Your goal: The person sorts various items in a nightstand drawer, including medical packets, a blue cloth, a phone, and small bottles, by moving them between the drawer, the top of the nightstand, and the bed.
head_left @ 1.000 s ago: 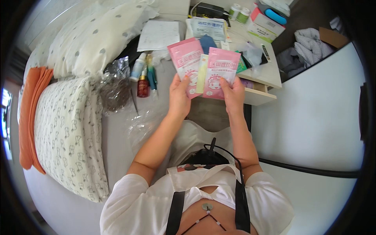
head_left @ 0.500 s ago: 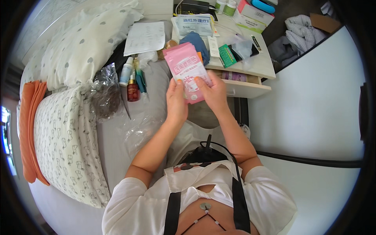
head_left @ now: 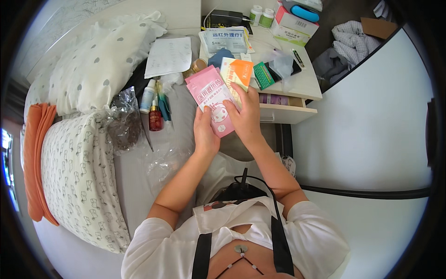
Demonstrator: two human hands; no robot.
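A small stack of pink flat sachets [head_left: 209,88] is held up before me, tilted to the left. My left hand [head_left: 206,132] grips its lower left side, with the thumb on the front. My right hand [head_left: 246,116] closes on the right side, its thumb lying across the pink face. An orange, white and yellow flat packet [head_left: 242,72] sticks out behind the pink ones at the right, with a finger of my right hand over its lower part. The fingers behind the stack are hidden.
Beyond my hands stands a bedside table [head_left: 304,83] with its drawer [head_left: 288,111] pulled partly out. A green box [head_left: 264,76] and a white-and-blue packet [head_left: 225,41] lie on top. On the bed are a red dropper bottle [head_left: 155,120], paper sheets [head_left: 168,58] and a clear plastic bag [head_left: 124,123].
The orange-and-white packet, mostly hidden behind the pink stack before, now fans out to its right. The pink sachets have shifted slightly left and down, and my right hand's finger has moved onto the orange packet.
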